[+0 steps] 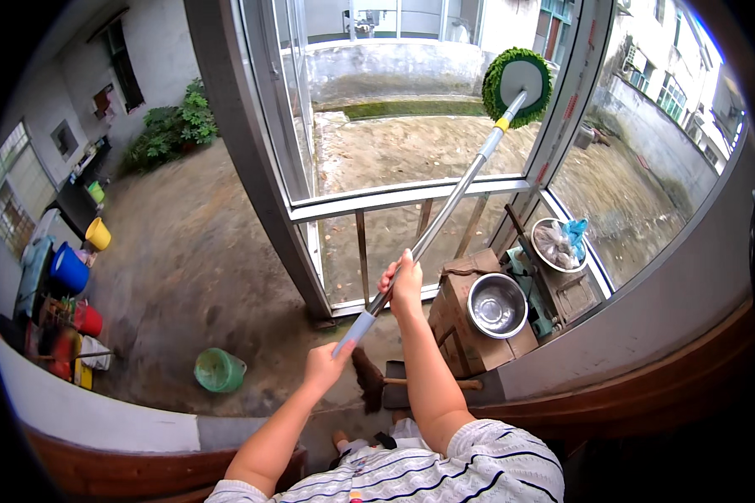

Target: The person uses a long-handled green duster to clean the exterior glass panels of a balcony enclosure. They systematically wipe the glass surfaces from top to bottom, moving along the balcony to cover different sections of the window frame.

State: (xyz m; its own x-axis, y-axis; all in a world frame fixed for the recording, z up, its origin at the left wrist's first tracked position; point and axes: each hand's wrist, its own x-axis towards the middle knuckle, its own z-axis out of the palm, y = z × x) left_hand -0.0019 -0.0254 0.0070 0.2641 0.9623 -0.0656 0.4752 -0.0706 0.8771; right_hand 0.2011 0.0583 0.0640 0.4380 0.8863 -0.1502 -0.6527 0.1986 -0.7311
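Observation:
Both of my hands hold a long-handled mop (456,194) that slants up and away to the right. My left hand (323,366) is closed round the grey grip at the pole's lower end. Higher up, my right hand (403,283) wraps the bare metal shaft. A round mop head (518,85) with a shaggy green fringe and pale back is at the far end, in front of the upper right part of the metal-framed window (411,191). Whether the fringe touches the glass, I cannot tell.
Right of me, a steel bowl (497,306) rests on a cardboard box (455,323), near a white bucket (559,245) holding plastic bags. A broom (367,379) lies by my feet. A green bucket (220,370) stands on the floor to the left; a blue bucket (70,268) is farther left.

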